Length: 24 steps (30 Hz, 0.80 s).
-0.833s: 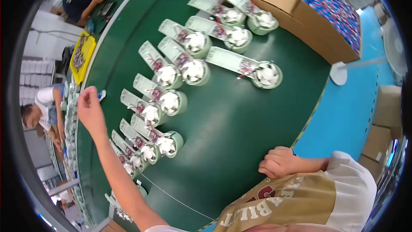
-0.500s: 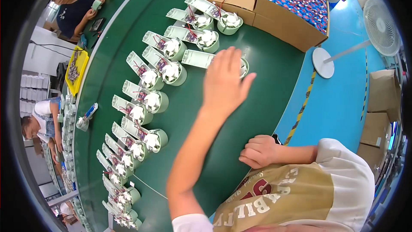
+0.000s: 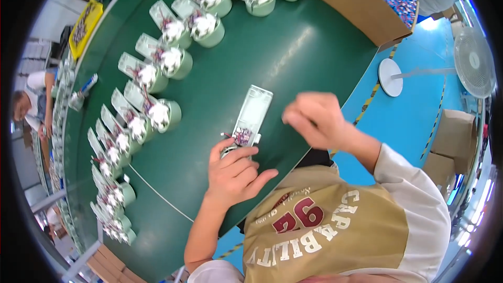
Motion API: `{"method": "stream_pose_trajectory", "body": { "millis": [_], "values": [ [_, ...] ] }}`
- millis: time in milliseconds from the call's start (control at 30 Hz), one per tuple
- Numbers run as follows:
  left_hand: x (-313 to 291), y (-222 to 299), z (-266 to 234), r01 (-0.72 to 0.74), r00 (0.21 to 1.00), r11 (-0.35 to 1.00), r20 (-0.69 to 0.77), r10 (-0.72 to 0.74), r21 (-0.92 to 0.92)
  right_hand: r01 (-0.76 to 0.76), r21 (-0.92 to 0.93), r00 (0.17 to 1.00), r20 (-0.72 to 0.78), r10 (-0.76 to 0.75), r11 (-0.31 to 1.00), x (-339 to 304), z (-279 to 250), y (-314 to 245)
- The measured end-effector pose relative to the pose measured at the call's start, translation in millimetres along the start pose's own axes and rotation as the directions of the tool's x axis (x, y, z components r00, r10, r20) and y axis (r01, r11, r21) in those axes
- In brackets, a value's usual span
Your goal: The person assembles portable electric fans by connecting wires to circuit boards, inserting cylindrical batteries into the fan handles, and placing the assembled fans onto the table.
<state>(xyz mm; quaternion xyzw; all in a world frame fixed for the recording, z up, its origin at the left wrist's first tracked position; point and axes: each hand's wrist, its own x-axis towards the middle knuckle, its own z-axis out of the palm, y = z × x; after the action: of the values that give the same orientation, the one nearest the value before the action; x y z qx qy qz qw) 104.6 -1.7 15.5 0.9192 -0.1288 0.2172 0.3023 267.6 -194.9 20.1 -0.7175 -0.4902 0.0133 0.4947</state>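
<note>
Near the front of the table lies a pale-green handheld fan housing point(image 3: 254, 107). Its long open handle points away from me, with a small circuit board and thin wires point(image 3: 243, 135) at the base. My left hand point(image 3: 234, 173) is curled over the round end and hides most of it; the thumb sticks out to the right. To the right of the handle, apart from it, my right hand point(image 3: 317, 118) is held with its fingers curled closed. Whether anything is inside those fingers is hidden. Several similar fan housings point(image 3: 163, 115) with white blades stand in a curved row at the left.
A cardboard box point(image 3: 361, 13) of blue parts with wires stands at the far right. A white floor fan point(image 3: 390, 77) stands on the blue floor beyond the table edge. A yellow tray point(image 3: 86, 29) lies at the far left, and co-workers are at the left and far right.
My left hand has drawn one fan housing from the far end of the row toward me. My right hand has lifted from the table edge and moved farther in. The view has shifted.
</note>
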Motion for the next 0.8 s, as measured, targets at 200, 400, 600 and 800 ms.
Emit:
{"method": "stream_pose_trajectory", "body": {
  "millis": [200, 400, 600, 800],
  "values": [
    [-23.0, 9.9, -35.9, 0.003, 0.975, 1.000, 0.224, -0.009, 0.026, 0.239, 0.095, 0.924, 0.284, -0.256, 0.966, 65.2, 35.5, 1.2],
    [-33.1, 5.0, -41.7, 0.004, 0.981, 0.999, 0.192, -0.013, 0.049, -0.006, 0.350, 0.668, 0.698, -0.257, 0.937, 73.3, 73.6, 0.2],
    [-38.4, 1.8, -37.9, -0.016, 0.992, 1.000, 0.124, 0.013, 0.023, 0.056, 0.341, 0.659, 0.694, -0.291, 0.938, 71.7, 73.0, -0.9],
    [-48.1, -5.1, -34.6, -0.063, 0.998, 0.993, 0.011, 0.062, 0.097, 0.141, 0.287, 0.751, 0.593, -0.292, 0.947, 61.7, 73.6, -2.9]
  ]
}}
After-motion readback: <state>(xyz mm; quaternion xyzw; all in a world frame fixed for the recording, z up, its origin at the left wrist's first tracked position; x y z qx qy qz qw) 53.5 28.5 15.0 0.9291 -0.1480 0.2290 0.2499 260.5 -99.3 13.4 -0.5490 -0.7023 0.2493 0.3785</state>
